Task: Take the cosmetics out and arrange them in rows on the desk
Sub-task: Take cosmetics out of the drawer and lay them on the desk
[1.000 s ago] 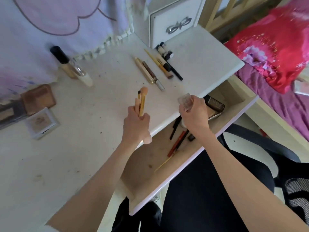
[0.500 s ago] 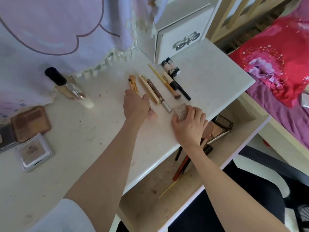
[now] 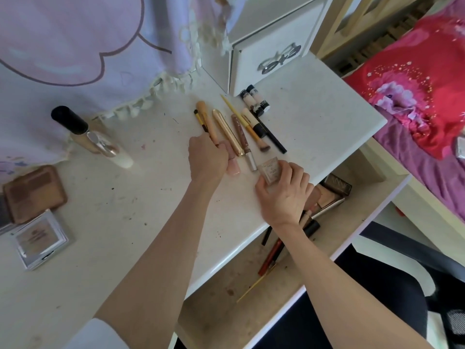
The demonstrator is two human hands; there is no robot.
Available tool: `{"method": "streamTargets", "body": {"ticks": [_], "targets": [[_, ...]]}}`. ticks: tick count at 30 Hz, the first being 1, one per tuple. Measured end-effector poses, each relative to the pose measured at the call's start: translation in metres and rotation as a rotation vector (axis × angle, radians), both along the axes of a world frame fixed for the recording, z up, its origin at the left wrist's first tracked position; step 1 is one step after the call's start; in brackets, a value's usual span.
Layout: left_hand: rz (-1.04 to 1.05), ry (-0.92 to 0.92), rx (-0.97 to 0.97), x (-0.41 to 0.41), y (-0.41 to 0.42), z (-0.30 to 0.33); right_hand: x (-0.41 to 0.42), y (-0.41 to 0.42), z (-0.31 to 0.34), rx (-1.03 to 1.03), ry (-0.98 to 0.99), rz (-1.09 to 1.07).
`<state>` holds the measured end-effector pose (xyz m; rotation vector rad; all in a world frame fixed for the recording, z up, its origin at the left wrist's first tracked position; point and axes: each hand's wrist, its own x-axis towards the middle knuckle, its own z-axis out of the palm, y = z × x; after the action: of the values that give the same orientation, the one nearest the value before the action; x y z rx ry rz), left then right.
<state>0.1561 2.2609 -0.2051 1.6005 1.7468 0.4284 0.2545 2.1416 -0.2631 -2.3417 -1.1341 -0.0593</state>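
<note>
Cosmetics lie in a slanted row at upper centre of the frame on the white scuffed desk top (image 3: pixel 105 222): a peach-handled makeup brush (image 3: pixel 206 117) beside a thin yellow brush with a dark tip (image 3: pixel 199 117), then a gold metallic tube (image 3: pixel 227 131), a brown glitter lip-gloss tube with a silver cap (image 3: pixel 242 139), a thin yellow-handled brush with a brown head (image 3: pixel 243 122), a cream-and-black concealer tube (image 3: pixel 254 122), a black pencil (image 3: pixel 275 141) and two small cream bottles with black caps (image 3: pixel 254 99) against the white drawer box with a silver bow handle (image 3: pixel 271 56). The left hand (image 3: pixel 207 159) is curled around the lower ends of the two leftmost brushes, with a pale pink piece showing under its fingers. Just right of it, the right hand (image 3: pixel 284 195) pinches a small square clear compact with a beige pan (image 3: pixel 270 170), which sits on the desk near the front edge, just below the lip-gloss cap. Below the edge, the open pull-out tray (image 3: pixel 357 222) holds a brown palette box (image 3: pixel 338 187), red and black pencils (image 3: pixel 271 255) and a thin yellow stick. At the left of the frame stand a tilted glass foundation bottle with a black cap (image 3: pixel 83 133), a brown square compact (image 3: pixel 34 193) and a silver-framed square compact (image 3: pixel 41 239).
</note>
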Motion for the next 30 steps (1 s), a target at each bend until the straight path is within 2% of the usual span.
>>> {"method": "streamTargets", "body": {"ticks": [4,10,17,24,30], "targets": [[0.085,-0.098,-0.019,-0.003,-0.006,0.002,0.000,0.000,-0.001,0.014,-0.001,0.001],[0.125,-0.028,0.037,-0.008,-0.016,0.004,0.000,0.000,-0.001,0.026,-0.016,0.004],[0.117,-0.123,0.076,-0.014,-0.022,0.001,-0.001,-0.005,0.001,0.013,-0.029,0.024],[-0.038,-0.079,0.104,-0.020,-0.025,-0.002,0.003,-0.011,0.012,-0.048,0.046,0.080],[-0.252,-0.076,0.009,-0.040,-0.045,-0.003,-0.003,-0.023,0.031,-0.049,0.184,0.153]]}}
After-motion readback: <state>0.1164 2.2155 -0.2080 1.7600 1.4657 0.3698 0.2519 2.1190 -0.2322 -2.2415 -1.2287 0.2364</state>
